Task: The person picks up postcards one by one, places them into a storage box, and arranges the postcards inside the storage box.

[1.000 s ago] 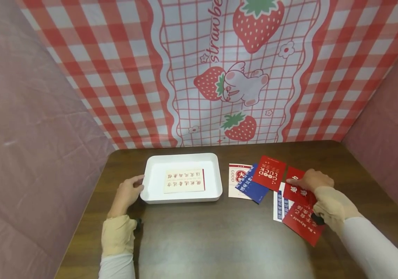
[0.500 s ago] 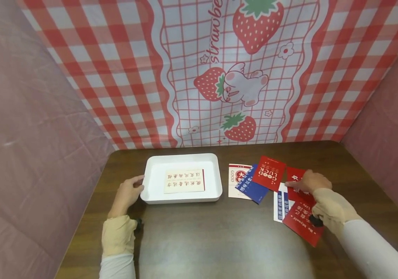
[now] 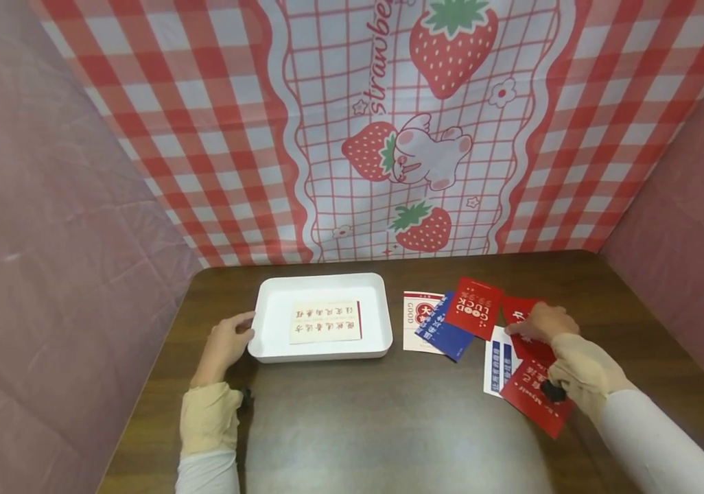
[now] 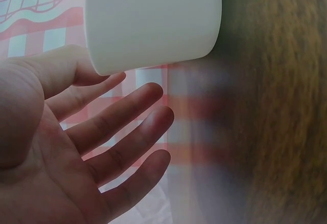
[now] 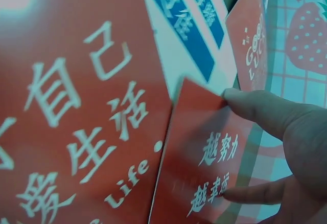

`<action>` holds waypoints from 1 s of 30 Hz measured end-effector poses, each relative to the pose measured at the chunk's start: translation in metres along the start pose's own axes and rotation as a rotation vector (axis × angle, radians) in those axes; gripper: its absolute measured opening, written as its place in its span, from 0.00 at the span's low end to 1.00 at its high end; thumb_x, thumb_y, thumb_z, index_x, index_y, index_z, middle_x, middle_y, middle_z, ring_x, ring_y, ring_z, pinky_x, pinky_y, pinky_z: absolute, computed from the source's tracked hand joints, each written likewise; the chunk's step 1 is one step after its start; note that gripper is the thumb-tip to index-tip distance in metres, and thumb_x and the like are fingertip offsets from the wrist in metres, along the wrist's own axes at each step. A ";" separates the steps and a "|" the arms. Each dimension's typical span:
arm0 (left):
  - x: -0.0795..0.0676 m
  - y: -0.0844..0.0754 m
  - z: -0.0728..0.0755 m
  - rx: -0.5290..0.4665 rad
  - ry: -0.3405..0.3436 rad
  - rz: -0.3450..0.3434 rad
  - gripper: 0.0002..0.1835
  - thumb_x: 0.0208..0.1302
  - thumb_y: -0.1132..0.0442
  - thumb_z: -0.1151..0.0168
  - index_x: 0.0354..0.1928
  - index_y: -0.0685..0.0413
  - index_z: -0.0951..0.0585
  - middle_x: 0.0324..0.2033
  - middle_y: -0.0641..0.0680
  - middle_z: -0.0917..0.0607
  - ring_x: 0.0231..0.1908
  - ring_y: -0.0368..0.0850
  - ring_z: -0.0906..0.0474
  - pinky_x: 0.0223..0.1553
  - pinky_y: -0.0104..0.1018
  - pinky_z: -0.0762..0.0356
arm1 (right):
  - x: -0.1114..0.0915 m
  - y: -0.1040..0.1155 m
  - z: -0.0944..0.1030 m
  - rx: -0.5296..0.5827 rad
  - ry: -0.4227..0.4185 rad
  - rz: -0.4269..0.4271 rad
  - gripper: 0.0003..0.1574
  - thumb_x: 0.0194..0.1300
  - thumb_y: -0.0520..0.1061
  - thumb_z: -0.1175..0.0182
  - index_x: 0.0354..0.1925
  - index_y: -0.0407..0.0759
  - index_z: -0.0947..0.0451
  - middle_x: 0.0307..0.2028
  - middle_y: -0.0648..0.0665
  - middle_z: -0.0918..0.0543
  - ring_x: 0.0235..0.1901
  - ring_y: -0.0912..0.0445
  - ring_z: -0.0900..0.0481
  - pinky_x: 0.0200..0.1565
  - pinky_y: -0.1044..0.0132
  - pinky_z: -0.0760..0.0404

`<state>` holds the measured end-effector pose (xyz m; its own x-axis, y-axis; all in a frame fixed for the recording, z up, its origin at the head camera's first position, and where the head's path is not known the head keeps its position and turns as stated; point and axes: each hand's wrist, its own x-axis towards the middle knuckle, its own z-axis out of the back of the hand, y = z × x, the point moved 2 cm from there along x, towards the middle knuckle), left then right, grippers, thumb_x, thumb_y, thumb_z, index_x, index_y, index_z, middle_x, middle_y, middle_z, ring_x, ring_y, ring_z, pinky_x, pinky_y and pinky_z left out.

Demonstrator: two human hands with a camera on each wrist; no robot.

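My right hand [image 3: 545, 324] is over a red card [image 5: 196, 147] with white characters, at the right of the table. In the right wrist view the thumb lies at the card's edge and a fingertip on its printed face; the card bows slightly between them. Another red card [image 3: 537, 398] and a white-and-blue card [image 3: 495, 360] lie beside it. At the left, my left hand [image 3: 225, 346] touches the left end of a white tray [image 3: 321, 355] with thumb and index finger. The other fingers are spread loosely below the tray's corner in the left wrist view. A cream card [image 3: 325, 321] lies inside the tray.
Between tray and right hand, a red GOOD LUCK card [image 3: 474, 307] overlaps a blue card [image 3: 447, 336], which overlaps a cream-and-red card [image 3: 418, 336]. The wooden table [image 3: 383, 425] ends at a strawberry-print checked cloth [image 3: 364, 226] behind.
My right thumb has slid slightly left and down along the red card's edge, and the card now bows under the hand. The left hand and tray hold their places.
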<state>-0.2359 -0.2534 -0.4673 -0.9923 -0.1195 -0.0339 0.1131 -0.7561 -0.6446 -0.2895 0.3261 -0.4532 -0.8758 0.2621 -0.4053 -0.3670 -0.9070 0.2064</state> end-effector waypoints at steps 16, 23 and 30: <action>-0.001 -0.001 0.000 -0.001 0.011 0.014 0.24 0.65 0.65 0.46 0.63 0.58 0.24 0.52 0.64 0.17 0.52 0.59 0.22 0.55 0.55 0.27 | -0.001 -0.011 -0.003 0.118 0.023 0.203 0.71 0.43 0.59 0.25 0.70 0.29 0.53 0.55 0.20 0.39 0.53 0.26 0.38 0.50 0.30 0.26; 0.001 -0.002 0.001 0.003 -0.002 -0.006 0.24 0.64 0.65 0.46 0.63 0.58 0.24 0.53 0.63 0.17 0.54 0.60 0.22 0.56 0.56 0.28 | -0.004 -0.016 0.004 0.028 0.041 0.138 0.64 0.44 0.65 0.27 0.59 0.22 0.44 0.46 0.22 0.31 0.47 0.29 0.30 0.45 0.40 0.19; 0.000 -0.002 0.001 0.011 -0.004 -0.010 0.24 0.63 0.65 0.46 0.63 0.58 0.24 0.53 0.63 0.16 0.54 0.61 0.22 0.57 0.56 0.29 | -0.003 -0.019 0.003 0.002 0.031 0.116 0.61 0.44 0.60 0.25 0.58 0.20 0.43 0.45 0.20 0.34 0.46 0.29 0.35 0.47 0.38 0.22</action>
<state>-0.2358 -0.2530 -0.4652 -0.9932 -0.1138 -0.0245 0.1032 -0.7645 -0.6364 -0.2811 0.3433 -0.4532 -0.9024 0.1452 -0.4057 -0.2644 -0.9300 0.2553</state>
